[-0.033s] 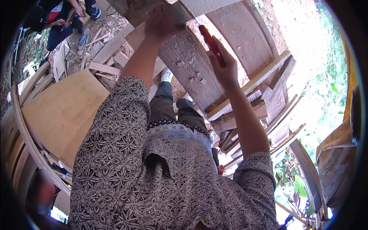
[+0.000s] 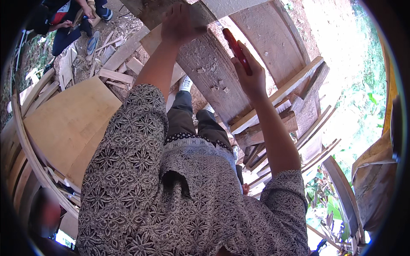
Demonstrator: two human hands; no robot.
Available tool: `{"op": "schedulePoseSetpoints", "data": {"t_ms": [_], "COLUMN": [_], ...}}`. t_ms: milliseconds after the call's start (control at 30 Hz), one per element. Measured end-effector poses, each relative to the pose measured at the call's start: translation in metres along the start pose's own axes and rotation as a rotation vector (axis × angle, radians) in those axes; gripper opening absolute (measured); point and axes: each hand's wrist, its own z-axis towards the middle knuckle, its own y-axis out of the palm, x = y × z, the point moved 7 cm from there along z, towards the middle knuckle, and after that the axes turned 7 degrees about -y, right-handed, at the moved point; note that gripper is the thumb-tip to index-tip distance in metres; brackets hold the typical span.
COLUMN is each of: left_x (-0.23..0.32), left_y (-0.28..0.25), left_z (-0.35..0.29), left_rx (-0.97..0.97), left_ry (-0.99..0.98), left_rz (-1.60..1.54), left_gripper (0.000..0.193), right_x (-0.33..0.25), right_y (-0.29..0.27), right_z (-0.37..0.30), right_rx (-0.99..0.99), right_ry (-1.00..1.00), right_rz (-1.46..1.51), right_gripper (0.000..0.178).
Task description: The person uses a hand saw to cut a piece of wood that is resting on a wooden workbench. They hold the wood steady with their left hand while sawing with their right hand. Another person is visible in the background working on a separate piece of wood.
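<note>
My left hand (image 2: 181,24) lies at the top of the view with its fingers spread over a dark wooden board, near a pale board (image 2: 149,42). Some of its fingertips blend into shadow. In my right hand (image 2: 252,77) is a red-handled chisel (image 2: 235,49), its handle slanting up and left. The thin metal end points toward a light grey board (image 2: 230,7), and the tip itself is hard to make out. Beneath both hands runs a wide rough plank (image 2: 213,77) dotted with wood chips (image 2: 215,86).
Another wide board (image 2: 273,40) and a long wooden strip (image 2: 282,94) lie to the right. A large plywood sheet (image 2: 70,123) leans at left among curved-looking boards. Offcuts (image 2: 116,77) litter the ground. Another person's hands (image 2: 87,13) show at top left; a person's head (image 2: 49,213) at lower left.
</note>
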Motion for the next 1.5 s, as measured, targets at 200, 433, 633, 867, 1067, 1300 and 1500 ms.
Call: {"op": "schedulePoseSetpoints", "data": {"t_ms": [200,433,633,867,1067,1300,1500], "left_x": [-0.01,-0.013,-0.014,-0.008,-0.009,-0.006,-0.001], "left_y": [-0.007,-0.001,-0.006,-0.024,-0.031,-0.019,-0.02], "left_z": [-0.005,0.002,0.001,0.007,0.011,0.008,-0.004], "left_rx": [-0.134,-0.101,-0.187,-0.155,-0.125,-0.232,-0.153], "left_ry": [-0.18,-0.131,-0.161,-0.181,-0.197,-0.221,-0.205], "left_rz": [0.034,-0.03,-0.114,-0.162,-0.159,-0.015,-0.031], "left_gripper": [0.102,0.088,0.086,0.085,0.078,0.087,0.087], "right_x": [-0.052,-0.15,-0.167,-0.104,-0.068,-0.042,-0.055], "right_y": [-0.034,-0.082,-0.057,0.032,0.022,0.026,0.022], "right_z": [-0.017,0.008,0.077,0.166,0.119,0.093,0.086], "right_rx": [-0.036,-0.112,-0.14,-0.048,-0.022,0.038,0.03], "right_ry": [0.018,0.096,0.091,0.02,-0.047,-0.063,-0.087], "right_rz": [0.073,-0.059,-0.157,0.033,0.049,0.074,0.069], "right_gripper": [0.046,0.041,0.038,0.038,0.041,0.049,0.048]}}
